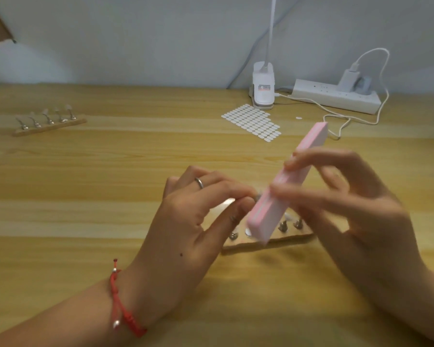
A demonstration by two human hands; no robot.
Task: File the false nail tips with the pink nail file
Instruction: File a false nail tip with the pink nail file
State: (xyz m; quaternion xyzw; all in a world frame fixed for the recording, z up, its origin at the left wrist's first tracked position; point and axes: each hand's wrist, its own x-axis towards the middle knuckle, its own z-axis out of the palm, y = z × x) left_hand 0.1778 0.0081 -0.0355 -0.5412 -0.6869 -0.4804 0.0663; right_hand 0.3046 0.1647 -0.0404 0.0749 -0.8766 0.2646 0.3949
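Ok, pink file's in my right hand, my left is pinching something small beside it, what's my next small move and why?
Probably one short, light stroke of the pink nail file across the small piece pinched by your left hand. Your right hand already has its grip mid-length, and the file's edge sits right at that pinch. Blur hides whether they touch.

On my feed, a light wooden table (85,171) with streaky grain fills the lower view and runs back to a plain, pale grey-white wall (135,33). At the back right sits a white clip lamp (263,86), its thin neck rising out of frame. Just beside it lies a white power strip (336,98) with a charger (347,80) and a looping white cable (383,71).
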